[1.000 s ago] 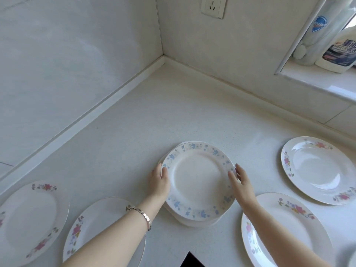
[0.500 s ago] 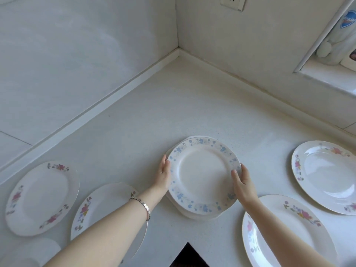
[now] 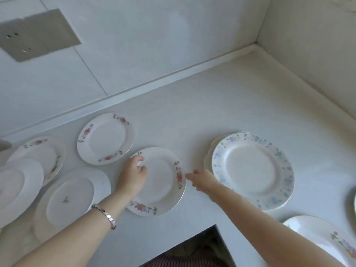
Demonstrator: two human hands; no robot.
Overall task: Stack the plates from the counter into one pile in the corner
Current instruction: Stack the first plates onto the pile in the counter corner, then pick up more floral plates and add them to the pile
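Head view: left hand (image 3: 133, 175) curls loosely on the rigid, slick, breakable plate (image 3: 159, 182); right hand (image 3: 202, 179) reaches, fingers unclosed; grip opposite rims.

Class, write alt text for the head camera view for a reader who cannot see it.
Two bare hands reach for a pink-flowered plate on a white counter: the left hand rests on its left rim, the right hand nears its right edge. A blue-flowered plate tops a small pile to the right.

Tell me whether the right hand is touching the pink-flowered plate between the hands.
Cannot tell. In the head view the right hand reaches the pink-flowered plate at its right rim, but blur hides any gap.
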